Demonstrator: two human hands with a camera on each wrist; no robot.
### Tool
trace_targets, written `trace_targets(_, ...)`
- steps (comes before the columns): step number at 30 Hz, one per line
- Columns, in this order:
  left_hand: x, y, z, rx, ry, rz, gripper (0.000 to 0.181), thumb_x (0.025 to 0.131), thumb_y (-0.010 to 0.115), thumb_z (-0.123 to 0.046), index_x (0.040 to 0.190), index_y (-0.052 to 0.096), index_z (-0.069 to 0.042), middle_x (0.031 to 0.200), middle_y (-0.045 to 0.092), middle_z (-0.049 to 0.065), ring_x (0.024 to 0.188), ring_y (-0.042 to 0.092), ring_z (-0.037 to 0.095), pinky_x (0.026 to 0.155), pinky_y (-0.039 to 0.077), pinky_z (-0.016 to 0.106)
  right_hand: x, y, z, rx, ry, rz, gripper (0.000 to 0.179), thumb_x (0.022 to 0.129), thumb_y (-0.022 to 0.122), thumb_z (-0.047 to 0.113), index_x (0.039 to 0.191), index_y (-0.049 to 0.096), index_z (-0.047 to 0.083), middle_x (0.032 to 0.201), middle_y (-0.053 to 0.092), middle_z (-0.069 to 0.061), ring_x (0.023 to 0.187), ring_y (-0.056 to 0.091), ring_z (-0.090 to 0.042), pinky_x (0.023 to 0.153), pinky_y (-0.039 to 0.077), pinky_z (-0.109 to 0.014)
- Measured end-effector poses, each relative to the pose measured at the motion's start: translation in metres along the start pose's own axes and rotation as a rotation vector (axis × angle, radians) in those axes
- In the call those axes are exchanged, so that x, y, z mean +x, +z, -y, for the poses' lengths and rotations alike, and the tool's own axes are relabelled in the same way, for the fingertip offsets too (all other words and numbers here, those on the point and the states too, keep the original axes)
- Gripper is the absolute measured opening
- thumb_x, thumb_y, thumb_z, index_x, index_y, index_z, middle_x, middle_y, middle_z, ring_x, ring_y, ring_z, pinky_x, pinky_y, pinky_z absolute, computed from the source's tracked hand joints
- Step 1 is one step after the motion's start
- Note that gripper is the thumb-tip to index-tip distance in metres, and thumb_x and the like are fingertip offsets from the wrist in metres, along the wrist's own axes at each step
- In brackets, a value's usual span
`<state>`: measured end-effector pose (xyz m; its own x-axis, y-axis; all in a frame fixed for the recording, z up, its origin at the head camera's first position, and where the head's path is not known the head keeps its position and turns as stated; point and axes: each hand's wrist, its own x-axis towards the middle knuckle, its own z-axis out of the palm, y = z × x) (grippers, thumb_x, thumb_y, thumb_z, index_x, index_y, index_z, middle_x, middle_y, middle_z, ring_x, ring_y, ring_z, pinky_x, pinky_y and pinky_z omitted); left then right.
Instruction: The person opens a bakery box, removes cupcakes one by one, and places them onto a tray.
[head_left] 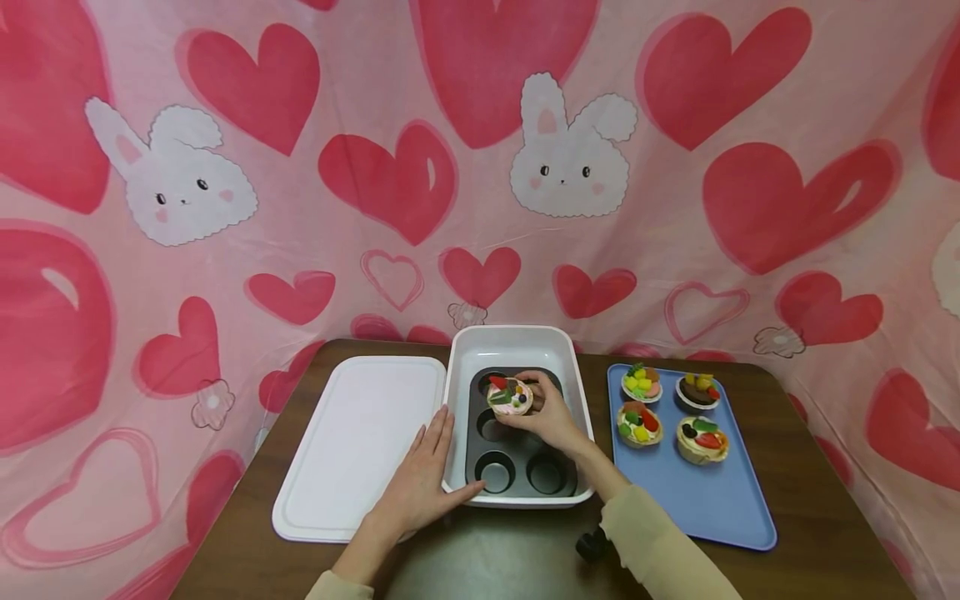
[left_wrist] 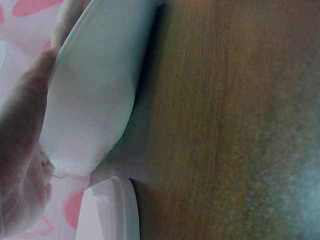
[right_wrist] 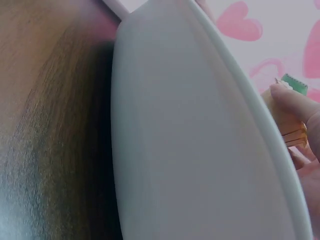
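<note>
My right hand (head_left: 552, 418) pinches a fruit tart (head_left: 510, 396) by its sides, over the upper part of a dark muffin pan (head_left: 522, 452). Red, green and dark fruit pieces top the tart. The pan lies inside a white rectangular tub (head_left: 517, 502), and its front cups hold nothing. With fingers straight, my left hand (head_left: 423, 483) rests at the tub's left front corner, thumb reaching over the front rim. The right wrist view shows the tart's crust (right_wrist: 292, 127) between thumb and fingers beyond the tub's wall. Fingers and tart hide some back cups.
A flat white lid (head_left: 360, 450) lies left of the tub. On the right, a blue tray (head_left: 705, 512) carries several tarts, one with a dark filling (head_left: 697, 392). A small black object (head_left: 592, 546) is beside my right sleeve. A heart-patterned cloth (head_left: 480, 208) hangs behind the table.
</note>
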<state>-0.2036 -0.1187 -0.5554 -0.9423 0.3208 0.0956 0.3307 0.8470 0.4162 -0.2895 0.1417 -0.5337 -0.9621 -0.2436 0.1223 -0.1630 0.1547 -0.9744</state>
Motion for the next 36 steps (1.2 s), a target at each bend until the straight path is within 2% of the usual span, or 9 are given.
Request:
trace_targets(5, 0.000, -0.001, 0.000, -0.017, -0.002, 0.006, 0.122, 0.090, 0.074, -0.075, 0.175, 0.023, -0.003, 0.186, 0.018, 0.013, 0.172, 0.026, 0.033, 0.139, 0.026, 0.057, -0.006, -0.010, 0.002, 0.061, 0.048, 0.003, 0.082, 0.086, 0.090, -0.003, 0.151, 0.041, -0.002, 0.143, 0.067, -0.031, 0.105, 0.068, 0.000, 0.090, 0.058, -0.013)
trace_targets(12, -0.002, -0.002, -0.001, -0.027, -0.016, 0.016, 0.122, 0.090, 0.074, -0.074, 0.175, 0.022, -0.005, 0.187, 0.016, 0.011, 0.173, 0.024, 0.030, 0.139, 0.024, 0.055, -0.020, -0.025, 0.009, 0.040, 0.102, 0.000, 0.082, 0.088, 0.090, 0.001, 0.154, 0.040, 0.003, 0.145, 0.066, -0.030, 0.113, 0.073, -0.016, 0.090, 0.059, -0.015)
trace_targets(16, -0.003, -0.001, 0.001, -0.030, -0.005, 0.002, 0.122, 0.090, 0.075, -0.073, 0.175, 0.023, -0.003, 0.186, 0.018, 0.013, 0.172, 0.025, 0.031, 0.139, 0.025, 0.056, -0.028, -0.032, 0.012, 0.021, 0.099, 0.003, 0.083, 0.089, 0.089, 0.002, 0.156, 0.039, 0.003, 0.146, 0.065, -0.031, 0.119, 0.074, -0.026, 0.093, 0.060, -0.016)
trace_targets(19, -0.003, 0.000, 0.001, -0.021, 0.001, -0.009, 0.121, 0.090, 0.075, -0.073, 0.174, 0.024, -0.003, 0.186, 0.018, 0.013, 0.172, 0.025, 0.031, 0.139, 0.025, 0.056, -0.033, -0.039, 0.014, 0.005, 0.087, -0.003, 0.083, 0.091, 0.089, 0.004, 0.157, 0.039, 0.004, 0.148, 0.065, -0.031, 0.121, 0.073, -0.028, 0.097, 0.061, -0.019)
trace_targets(24, -0.004, 0.002, 0.002, -0.012, 0.015, -0.027, 0.122, 0.089, 0.075, -0.074, 0.173, 0.026, -0.001, 0.185, 0.021, 0.014, 0.171, 0.028, 0.032, 0.138, 0.028, 0.057, -0.047, -0.053, 0.018, -0.018, 0.088, -0.026, 0.078, 0.092, 0.088, 0.008, 0.155, 0.041, 0.007, 0.148, 0.065, -0.028, 0.118, 0.072, -0.019, 0.100, 0.060, -0.019)
trace_targets(31, -0.003, 0.000, 0.002, -0.016, 0.017, -0.022, 0.123, 0.089, 0.073, -0.077, 0.174, 0.025, -0.003, 0.186, 0.020, 0.013, 0.171, 0.027, 0.032, 0.138, 0.027, 0.057, -0.069, -0.076, 0.021, -0.009, 0.051, -0.085, 0.079, 0.090, 0.087, 0.001, 0.154, 0.040, -0.001, 0.147, 0.063, -0.029, 0.111, 0.069, 0.001, 0.095, 0.059, -0.015)
trace_targets(33, -0.002, -0.001, 0.002, -0.020, 0.015, -0.016, 0.123, 0.089, 0.073, -0.077, 0.175, 0.024, -0.004, 0.186, 0.019, 0.013, 0.172, 0.026, 0.032, 0.139, 0.026, 0.056, -0.076, -0.083, 0.021, -0.009, 0.048, -0.107, 0.079, 0.089, 0.088, -0.001, 0.153, 0.041, -0.001, 0.144, 0.066, -0.023, 0.111, 0.070, 0.003, 0.093, 0.060, -0.015)
trace_targets(36, -0.002, -0.002, 0.001, -0.034, 0.016, -0.010, 0.123, 0.089, 0.073, -0.077, 0.175, 0.023, -0.004, 0.186, 0.018, 0.013, 0.172, 0.025, 0.032, 0.139, 0.025, 0.056, -0.087, -0.093, 0.021, -0.011, 0.036, -0.145, 0.079, 0.087, 0.087, -0.005, 0.152, 0.042, -0.003, 0.133, 0.073, 0.000, 0.107, 0.071, 0.004, 0.088, 0.062, -0.016)
